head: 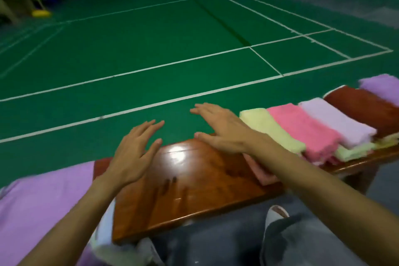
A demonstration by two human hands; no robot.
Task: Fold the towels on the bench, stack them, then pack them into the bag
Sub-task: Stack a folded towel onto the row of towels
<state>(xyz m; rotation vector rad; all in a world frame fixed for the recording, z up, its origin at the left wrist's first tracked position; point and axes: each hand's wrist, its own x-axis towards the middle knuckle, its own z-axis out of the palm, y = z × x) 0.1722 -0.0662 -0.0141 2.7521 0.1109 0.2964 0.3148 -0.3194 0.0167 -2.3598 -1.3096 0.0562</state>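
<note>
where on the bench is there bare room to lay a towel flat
The bench is bare in the middle, between the purple cloth on the left and the salmon towel under the right forearm; left hand and right hand hover open there. The right end is crowded: yellow towel, pink towel, lilac towel and rust towel overlap.

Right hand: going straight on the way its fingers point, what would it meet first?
The way looks free: the right hand points past the bench edge, over green court floor. The towels lie beside it, off that line. Depth unclear.
</note>
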